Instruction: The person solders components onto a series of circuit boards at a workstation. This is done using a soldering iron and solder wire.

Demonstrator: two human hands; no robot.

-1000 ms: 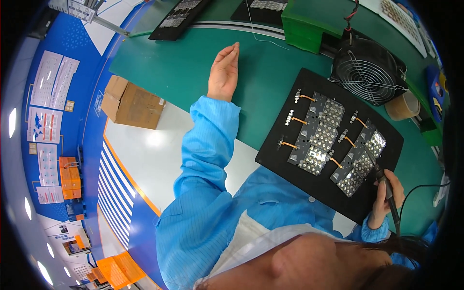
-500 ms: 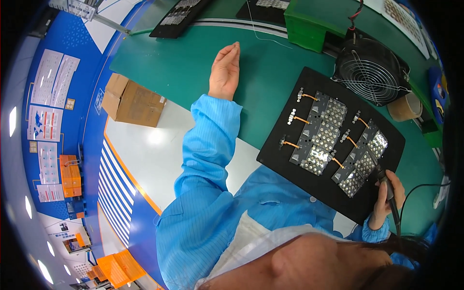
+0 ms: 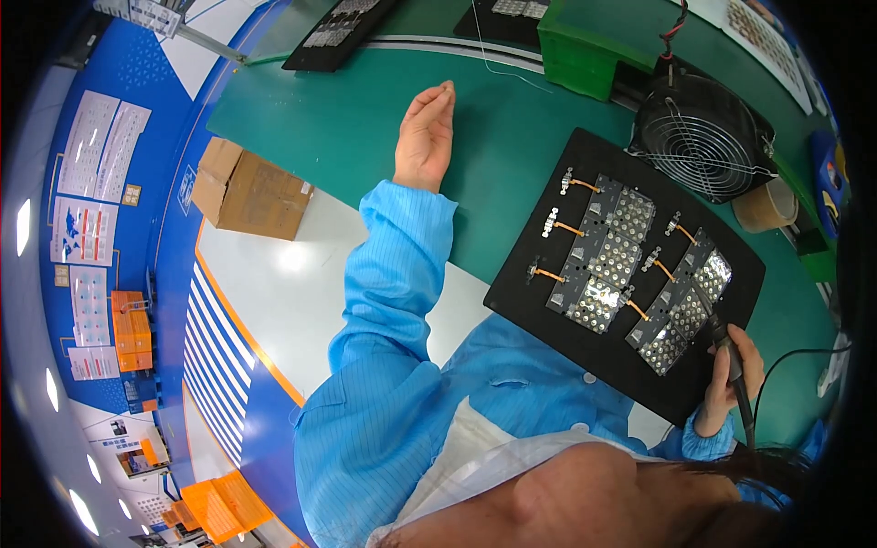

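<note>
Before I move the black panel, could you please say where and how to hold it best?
I'd probably pinch the black panel by its left corner, coming from the left: bare of circuit boards, it juts past the green table.

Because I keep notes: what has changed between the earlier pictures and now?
At the top, the flat black board with silvery parts, nearest the boxy green block, has slid right, toward it. The bare left hand, the bare right hand holding a black pen-shaped tool, and the large nearer black board stayed nearly in place.
</note>
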